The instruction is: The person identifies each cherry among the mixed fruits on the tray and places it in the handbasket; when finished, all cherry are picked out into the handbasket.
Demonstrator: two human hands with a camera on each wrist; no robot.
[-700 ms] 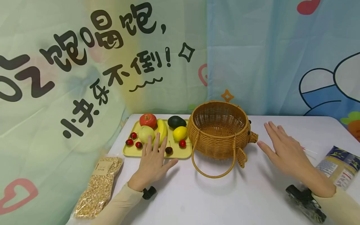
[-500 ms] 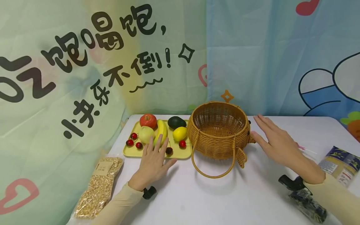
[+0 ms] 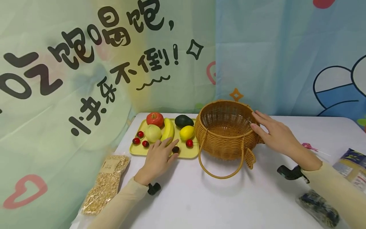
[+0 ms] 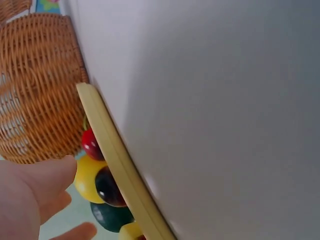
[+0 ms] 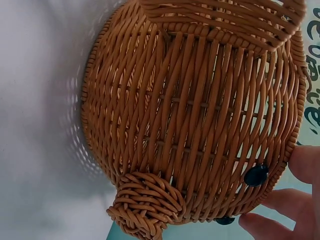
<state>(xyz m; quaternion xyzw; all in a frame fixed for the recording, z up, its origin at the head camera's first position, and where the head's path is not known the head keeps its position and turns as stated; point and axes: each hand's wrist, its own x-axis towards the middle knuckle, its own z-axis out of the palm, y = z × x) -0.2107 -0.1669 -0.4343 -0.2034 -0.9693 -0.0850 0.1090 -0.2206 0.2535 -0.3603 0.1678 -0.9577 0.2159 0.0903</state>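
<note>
My right hand (image 3: 278, 135) lies against the right rim of the brown wicker basket (image 3: 226, 148), fingers extended; in the right wrist view its fingertips (image 5: 265, 225) meet the basket (image 5: 200, 115) beside the black eyes. Over the front edge of the yellow tray (image 3: 186, 155) hovers my left hand (image 3: 157, 160), its fingers slightly bent, holding nothing. Near those fingers are a dark cherry (image 3: 175, 149) and a banana (image 3: 168, 128). Also on the tray are a red apple (image 3: 155, 119), a pale green fruit (image 3: 152, 133), a lemon (image 3: 187, 133), a dark avocado (image 3: 184, 121) and several red cherries (image 3: 136, 141).
A bag of yellow kernels (image 3: 107, 181) lies at the table's left edge. On the right are a pink-ended item (image 3: 309, 146), a blue-topped packet (image 3: 353, 165) and a dark clear-wrapped packet (image 3: 318, 208). The basket's handle (image 3: 221, 176) hangs forward. A printed curtain (image 3: 171, 92) stands behind.
My right hand has moved left from beside the basket's snout onto its rim. The left hand's fingers have bent from their straight spread. The head view has shifted slightly.
</note>
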